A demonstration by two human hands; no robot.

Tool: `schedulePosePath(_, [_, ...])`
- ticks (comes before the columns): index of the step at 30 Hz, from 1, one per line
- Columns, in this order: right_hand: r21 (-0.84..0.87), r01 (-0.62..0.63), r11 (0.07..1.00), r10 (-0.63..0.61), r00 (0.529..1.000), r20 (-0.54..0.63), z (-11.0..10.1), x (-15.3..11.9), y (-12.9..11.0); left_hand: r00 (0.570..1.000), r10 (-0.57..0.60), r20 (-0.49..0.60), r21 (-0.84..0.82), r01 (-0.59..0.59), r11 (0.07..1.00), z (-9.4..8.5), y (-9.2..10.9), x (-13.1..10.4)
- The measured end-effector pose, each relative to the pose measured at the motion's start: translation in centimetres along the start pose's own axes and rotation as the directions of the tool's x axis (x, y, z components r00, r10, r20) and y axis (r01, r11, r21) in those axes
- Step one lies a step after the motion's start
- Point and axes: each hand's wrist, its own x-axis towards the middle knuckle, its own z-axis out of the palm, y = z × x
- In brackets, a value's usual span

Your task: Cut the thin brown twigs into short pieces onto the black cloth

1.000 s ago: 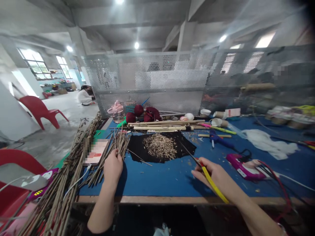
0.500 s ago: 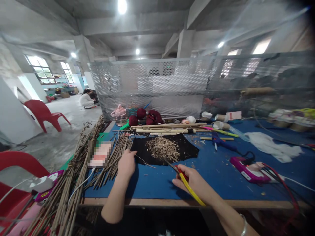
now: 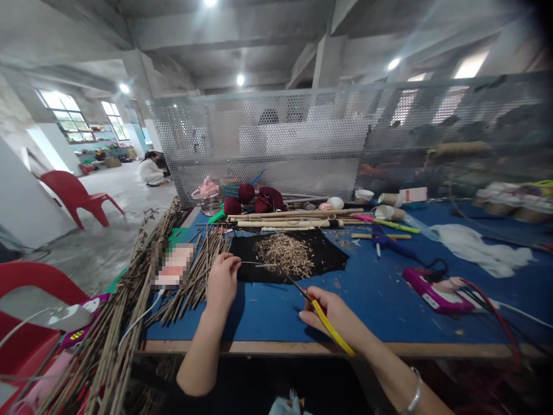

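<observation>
My left hand [image 3: 224, 282] pinches a thin twig [image 3: 250, 264] between thumb and fingers. The twig points right, across a black cloth [image 3: 334, 262]. On that cloth lies a heap of short cut stem pieces [image 3: 285, 253]. My right hand [image 3: 330, 314] is wrapped round pruning shears [image 3: 332, 331] with yellow and red handles. Their dark blades [image 3: 298, 284] reach up and left to the near edge of the heap; whether the blades are apart I cannot make out. Left of the cloth, a loose bundle of dry twigs [image 3: 194, 279] lies beside my left hand.
Longer dry stalks [image 3: 116, 323] hang over the table's left edge, near a phone [image 3: 175, 266] on a white cable. Bamboo sticks [image 3: 289, 222] and maroon yarn balls [image 3: 246, 193] lie behind. A glue gun [image 3: 389, 242], purple power strip [image 3: 436, 294] and white plastic bag [image 3: 479, 248] are rightward.
The twig in my left hand has swung up from slanting down-right to nearly level over the cloth. My right hand with the shears has shifted only slightly.
</observation>
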Motion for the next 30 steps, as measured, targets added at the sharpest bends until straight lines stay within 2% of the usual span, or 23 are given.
schedulePosePath(2, [0.038,-0.006,0.999,0.006,1.000,-0.013,0.1,0.1,0.3,0.997,-0.023,-0.071,-0.084,0.017,0.996,-0.4,1.0,-0.2])
schedulePosePath(5, [0.092,-0.004,0.996,0.008,0.999,-0.049,-0.2,0.8,0.5,0.980,-0.188,-0.071,-0.220,0.169,0.961,-0.9,2.8,-0.4])
schedulePosePath(7, [0.096,0.022,0.995,-0.012,0.995,-0.099,-0.9,1.9,0.6,0.950,-0.304,0.072,-0.380,0.308,0.872,-0.9,3.9,-0.3])
schedulePosePath(9, [0.098,0.074,0.992,-0.055,0.982,-0.181,-2.1,3.7,0.5,0.887,-0.338,0.316,-0.526,0.460,0.716,-0.6,5.1,0.1])
schedulePosePath(11, [0.142,0.139,0.980,-0.096,0.956,-0.276,-3.5,5.9,0.1,0.814,-0.281,0.508,-0.586,0.566,0.580,0.1,6.3,0.8])
schedulePosePath(13, [0.211,0.236,0.949,-0.151,0.924,-0.352,-4.7,8.2,-0.5,0.767,-0.198,0.611,-0.591,0.608,0.530,1.0,7.3,1.7])
schedulePosePath(16, [0.407,0.318,0.856,-0.159,0.912,-0.379,-5.7,10.8,-1.2,0.710,-0.071,0.700,-0.558,0.606,0.567,2.3,8.4,3.3])
schedulePosePath(19, [0.604,0.365,0.708,-0.078,0.891,-0.446,-5.7,12.0,-1.0,0.666,0.044,0.744,-0.529,0.549,0.647,3.5,8.3,4.7])
schedulePosePath(20, [0.646,0.372,0.666,-0.048,0.887,-0.460,-5.6,12.1,-0.7,0.649,0.071,0.757,-0.529,0.546,0.649,3.9,8.0,5.0])
schedulePosePath(22, [0.714,0.363,0.598,0.014,0.887,-0.462,-5.5,12.2,0.1,0.629,0.101,0.770,-0.558,0.589,0.584,4.8,7.3,5.3])
schedulePosePath(23, [0.749,0.350,0.563,0.047,0.891,-0.452,-5.4,12.2,0.4,0.639,0.094,0.763,-0.581,0.615,0.532,5.3,7.0,5.2])
schedulePosePath(24, [0.785,0.332,0.524,0.083,0.897,-0.435,-5.4,12.2,0.6,0.669,0.070,0.740,-0.610,0.623,0.490,5.8,6.7,5.1])
schedulePosePath(25, [0.821,0.308,0.480,0.120,0.904,-0.410,-5.2,12.1,0.8,0.717,0.029,0.696,-0.642,0.604,0.472,6.2,6.6,4.7])
schedulePosePath(27, [0.880,0.250,0.403,0.172,0.924,-0.342,-4.9,11.9,0.8,0.824,-0.062,0.563,-0.689,0.510,0.515,7.1,6.5,3.9])
schedulePosePath(28, [0.896,0.216,0.387,0.183,0.935,-0.304,-4.6,11.8,0.7,0.863,-0.093,0.497,-0.699,0.461,0.547,7.5,6.6,3.4])
schedulePosePath(29, [0.901,0.188,0.392,0.183,0.943,-0.277,-4.2,11.7,0.6,0.881,-0.114,0.458,-0.706,0.439,0.556,7.7,6.8,3.0])
schedulePosePath(30, [0.893,0.169,0.416,0.174,0.949,-0.261,-3.9,11.6,0.4,0.880,-0.130,0.458,-0.715,0.451,0.534,7.8,6.9,2.7])
